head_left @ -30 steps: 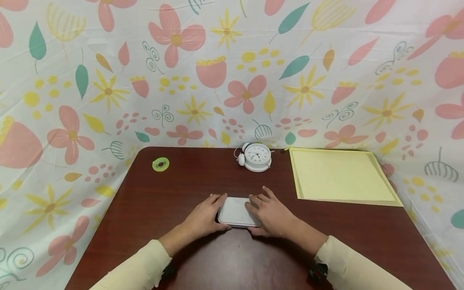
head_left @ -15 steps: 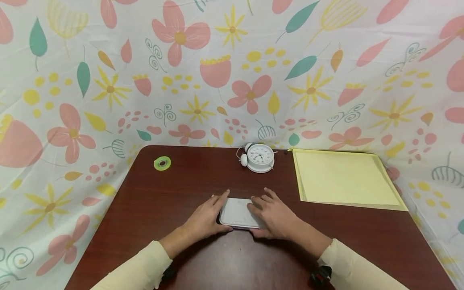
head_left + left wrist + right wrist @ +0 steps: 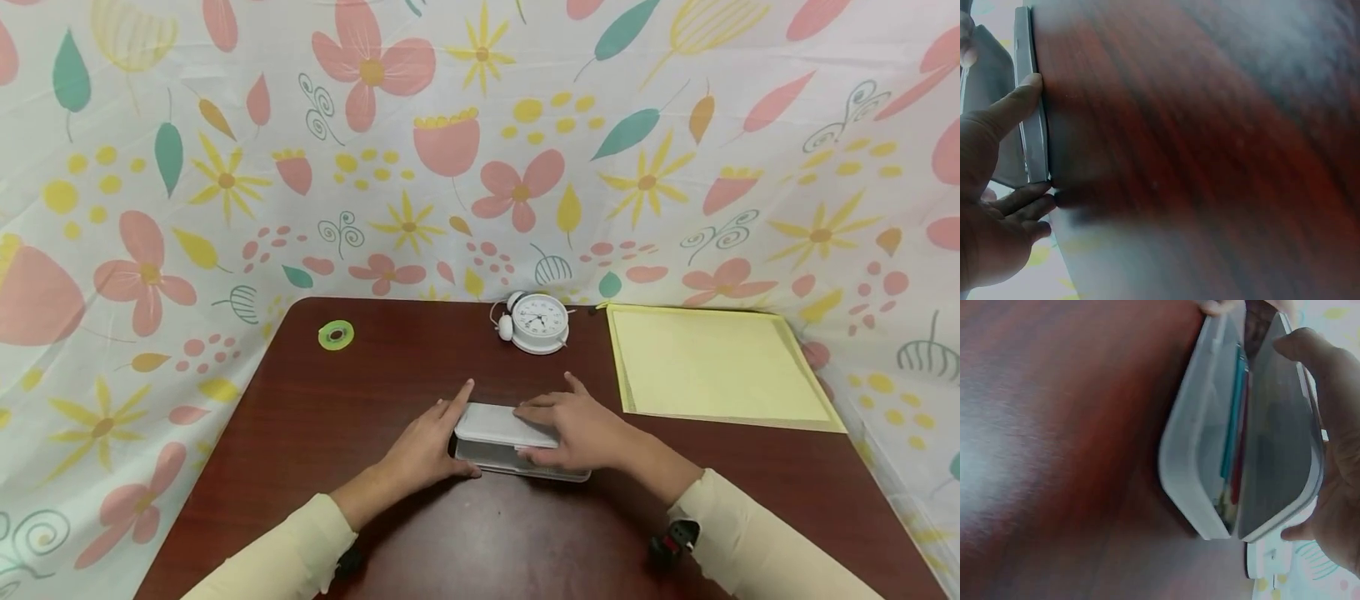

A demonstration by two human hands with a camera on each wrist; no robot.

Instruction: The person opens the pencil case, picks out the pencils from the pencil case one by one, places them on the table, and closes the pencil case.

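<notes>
A pale grey pencil case [image 3: 551, 474] lies on the table, its hinged lid [image 3: 491, 423] tilted partway up at the front. My left hand [image 3: 422, 446] holds the case's left end; in the left wrist view its thumb presses the front wall of the base [image 3: 1036, 147]. With the thumb under the front edge and fingers on top, my right hand [image 3: 588, 429] grips the lid. Through the gap, the right wrist view shows a teal pencil-like stick [image 3: 1235, 419] and a dark red one [image 3: 1242, 434] inside. Other contents are blurred.
A white alarm clock [image 3: 538, 323] stands behind the case. At the back left lies a green roll of tape [image 3: 336, 335]. A yellow-edged sheet or folder [image 3: 723, 367] covers the right rear of the brown table [image 3: 405, 358]. A floral cloth [image 3: 517, 108] hangs behind.
The pencil case's lid was down half a second ago; its front edge is now raised by my right hand, which has moved up with it. My left hand stays at the left end.
</notes>
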